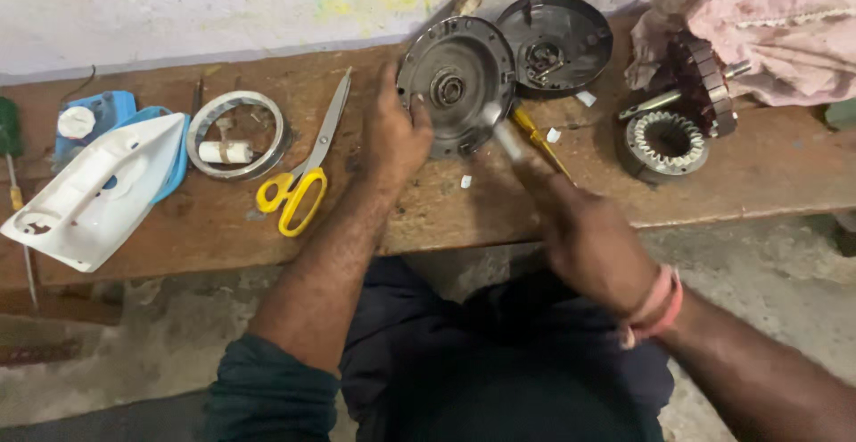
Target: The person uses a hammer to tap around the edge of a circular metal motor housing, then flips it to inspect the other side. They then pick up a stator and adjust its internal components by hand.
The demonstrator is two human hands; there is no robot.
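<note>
Disassembly appears well advanced, judging from the parts spread over the wooden surface (713,183). A round grey motor end plate (456,85) is held tilted up on its edge near the back wall, and every other place is given relative to it. The left hand (392,134) is closed around the plate's left rim, steadying it. The right hand (593,246) is wrapped round the handle of a thin tool (499,134), whose blurred shaft is pointed at the plate's lower right edge; a yellow-handled screwdriver (542,141) is seen lying just beside that shaft. A second dark cover (557,42) is already off and is leaned just right of the plate, and a toothed stator ring (664,143) is laid further right, with a wound rotor (704,85) partly tucked under a pink cloth (767,32). To the plate's left, yellow-handled scissors (299,183) are laid, then a metal ring (238,134) with a small white roll inside, and a white iron shell (89,197) at the far left. What is left seems to be work on the plate's centre bearing or its rim, though this is only judged. The tool's tip is smeared by motion, so its kind cannot be told, nor whether it touches the plate. The rotor is mostly hidden by the cloth.
</note>
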